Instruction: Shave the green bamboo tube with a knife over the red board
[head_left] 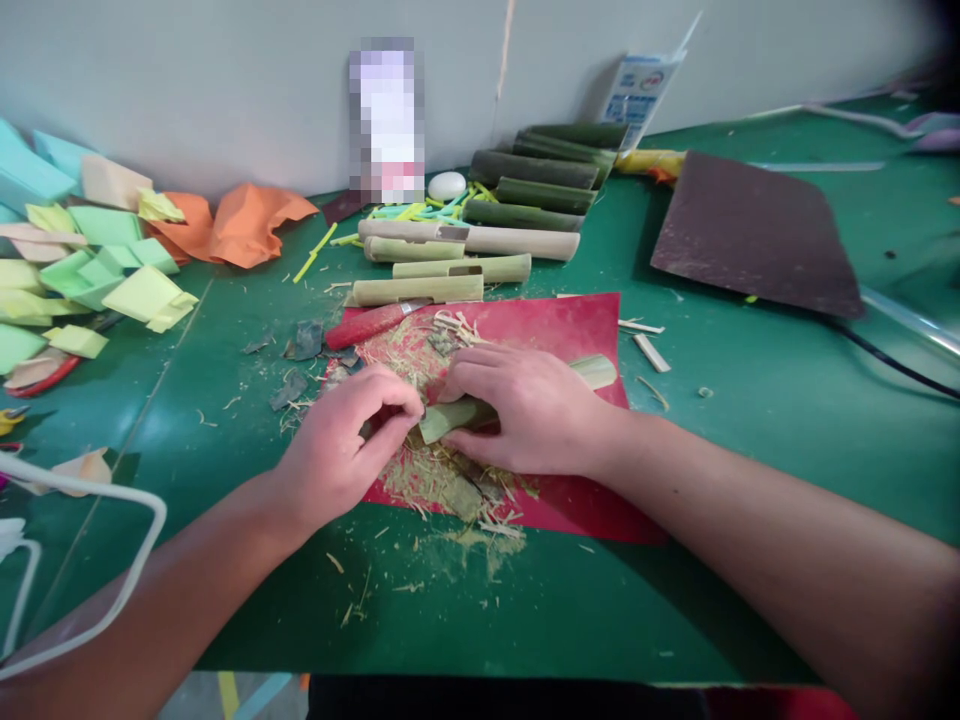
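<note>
My right hand (525, 410) lies over a pale green bamboo piece (596, 370) and grips it against the red mat (577, 330). The bamboo's near end pokes out at the left between my two hands. My left hand (341, 445) is curled closed right at that end, fingers pinched together; what it holds is hidden. Bamboo shavings (427, 480) are heaped under and around both hands. A red-handled knife (367, 325) lies just beyond the mat's left corner.
Cut bamboo tubes, pale (450, 265) and dark green (540, 180), are stacked near the wall. Folded coloured paper (90, 270) piles up at the left, a brown sandpaper sheet (757, 235) lies at the right, a white cable (97, 490) loops at the near left.
</note>
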